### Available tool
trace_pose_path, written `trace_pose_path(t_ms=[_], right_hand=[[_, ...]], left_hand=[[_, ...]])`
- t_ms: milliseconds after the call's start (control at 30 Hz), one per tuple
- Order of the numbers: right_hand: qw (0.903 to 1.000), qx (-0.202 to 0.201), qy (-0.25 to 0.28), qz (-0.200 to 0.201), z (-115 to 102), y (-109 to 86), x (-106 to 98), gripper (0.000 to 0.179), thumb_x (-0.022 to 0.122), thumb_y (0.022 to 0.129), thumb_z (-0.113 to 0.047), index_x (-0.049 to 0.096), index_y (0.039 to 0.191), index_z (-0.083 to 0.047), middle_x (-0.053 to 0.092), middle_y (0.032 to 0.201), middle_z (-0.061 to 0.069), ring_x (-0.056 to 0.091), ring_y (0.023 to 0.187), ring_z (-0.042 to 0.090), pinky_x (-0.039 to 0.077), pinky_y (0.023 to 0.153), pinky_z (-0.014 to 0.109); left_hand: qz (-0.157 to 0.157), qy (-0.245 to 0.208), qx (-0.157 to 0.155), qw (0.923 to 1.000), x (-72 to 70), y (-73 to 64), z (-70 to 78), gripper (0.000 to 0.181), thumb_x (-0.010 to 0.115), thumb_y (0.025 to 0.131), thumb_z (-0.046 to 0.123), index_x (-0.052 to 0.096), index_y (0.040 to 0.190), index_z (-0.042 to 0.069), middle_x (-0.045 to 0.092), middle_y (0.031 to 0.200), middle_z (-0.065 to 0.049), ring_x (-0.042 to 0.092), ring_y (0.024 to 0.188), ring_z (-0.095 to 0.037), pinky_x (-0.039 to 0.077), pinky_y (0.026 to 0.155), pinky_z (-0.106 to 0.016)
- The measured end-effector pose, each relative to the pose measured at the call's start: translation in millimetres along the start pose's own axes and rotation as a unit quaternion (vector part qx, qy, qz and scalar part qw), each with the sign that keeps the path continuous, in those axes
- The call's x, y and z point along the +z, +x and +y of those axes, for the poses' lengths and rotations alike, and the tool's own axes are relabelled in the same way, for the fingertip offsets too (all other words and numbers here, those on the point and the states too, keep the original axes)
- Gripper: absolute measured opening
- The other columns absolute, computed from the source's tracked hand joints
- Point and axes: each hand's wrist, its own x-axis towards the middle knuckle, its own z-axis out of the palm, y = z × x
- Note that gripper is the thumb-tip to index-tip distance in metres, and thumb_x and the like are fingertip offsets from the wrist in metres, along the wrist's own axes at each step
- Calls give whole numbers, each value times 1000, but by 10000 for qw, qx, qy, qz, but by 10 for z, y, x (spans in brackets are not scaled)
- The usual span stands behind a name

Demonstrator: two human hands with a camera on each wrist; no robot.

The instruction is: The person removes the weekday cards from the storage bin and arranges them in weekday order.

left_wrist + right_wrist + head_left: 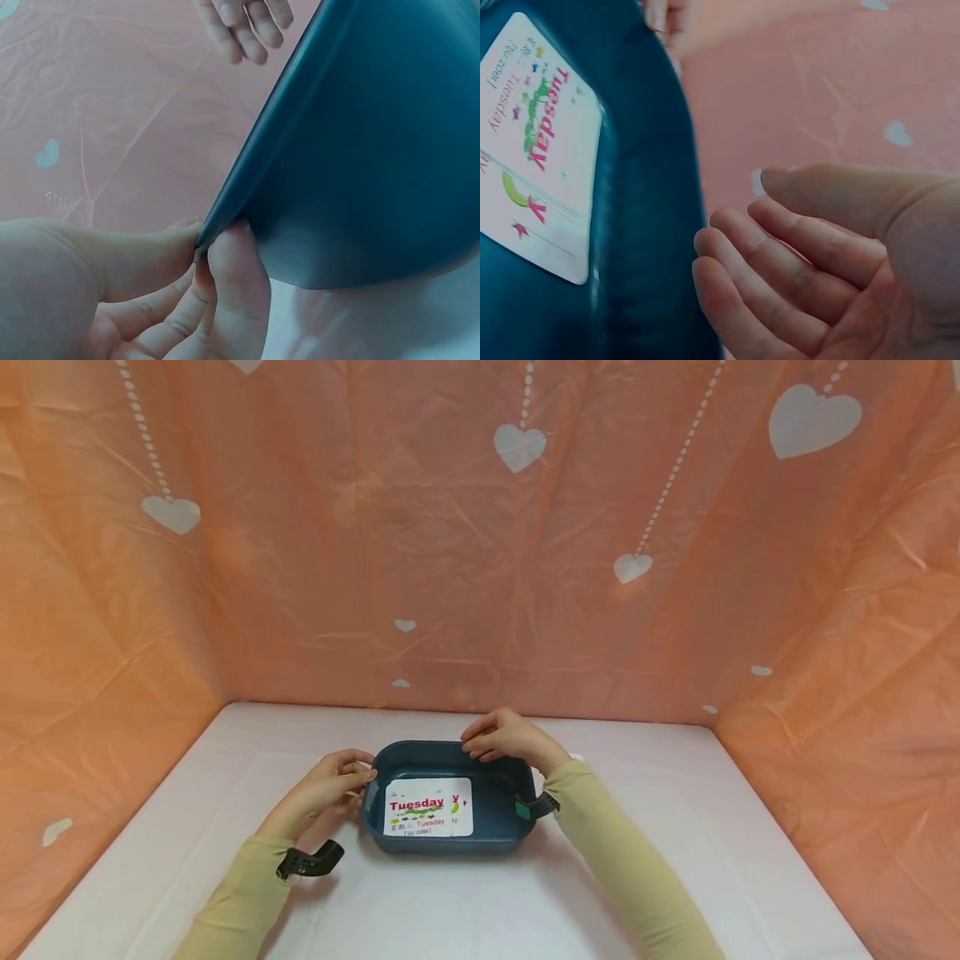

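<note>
Head view: left hand [328, 783] pinches a smooth, round-cornered blue tray [450, 844]; right hand [515, 739] curves loosely, free.

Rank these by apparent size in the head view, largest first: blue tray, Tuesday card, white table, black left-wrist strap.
1. White table
2. Blue tray
3. Tuesday card
4. Black left-wrist strap

We see long, plain, pale yellow-green sleeves, the left sleeve [236, 897] and right sleeve [626, 860], lightly creased. We notice a black, curved left wristband [313, 861] with small holes and a black right wristband [544, 806] bearing a green patch [522, 810]. Our left hand [335, 779] and right hand [510, 737] are bare.
</note>
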Motion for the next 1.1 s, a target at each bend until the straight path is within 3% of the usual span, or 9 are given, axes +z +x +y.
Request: trace_pose_path(t_ms=[367,767,1100], right_hand=[[9979,169,-534,-326,68,214,294,27,69,86,-3,66,110,9,70,92,13,67,81,25,54,73,35],[9901,581,-1234,-338,121,283,431,16,69,85,-2,70,100,5,69,82,10,67,72,21,55,66,33],[9887,732,-1230,-449,188,298,475,17,65,88,0,68,102,7,69,81,14,68,73,23,55,66,33]], left_hand=[[-82,-88,119,9999,6,-4,-4,37,57,96,9,44,126,-9,60,91,-15,57,64,-15,47,55,-27],[-4,-143,32,9999,15,2,0,37,58,96,10,45,126,-7,60,89,-12,57,64,-15,46,53,-27],[83,-25,-29,10000,21,0,-19,35,58,95,9,47,125,-4,61,92,-14,57,67,-17,48,57,-29]])
